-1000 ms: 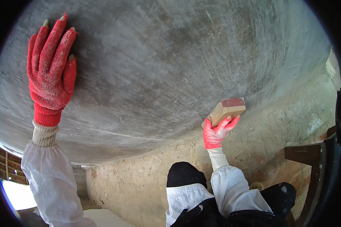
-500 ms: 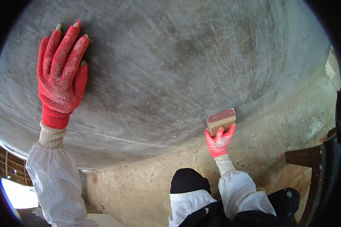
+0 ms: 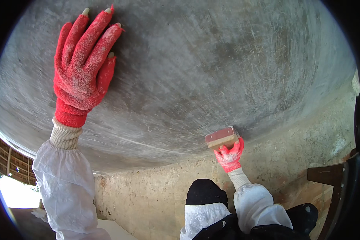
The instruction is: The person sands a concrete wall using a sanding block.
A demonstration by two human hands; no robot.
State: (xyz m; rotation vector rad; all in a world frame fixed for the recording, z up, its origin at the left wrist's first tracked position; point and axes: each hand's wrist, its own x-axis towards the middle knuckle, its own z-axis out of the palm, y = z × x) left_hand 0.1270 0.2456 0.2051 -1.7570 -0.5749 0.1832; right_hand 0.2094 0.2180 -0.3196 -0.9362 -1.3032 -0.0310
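– "Resting against a broad, scratched grey surface [image 3: 180, 76], the dusty, red-gloved left hand [image 3: 78, 78] spreads its fingers slightly, holding nothing, apparently for balance."

– "And the red-gloved right hand [image 3: 230, 155]?"

– "Closed around a tan rectangular block with a reddish-brown face [image 3: 222, 137], near the surface's lower edge. Holding it from below likely keeps the fingers clear of the grey; some are hidden."

– "What stands in the way?"

– "A stained beige concrete wall [image 3: 156, 192] lies just below, perhaps limiting downward room. At right, well apart from the hand, a dark brown wooden frame [image 3: 326, 174] could crowd the elbow."
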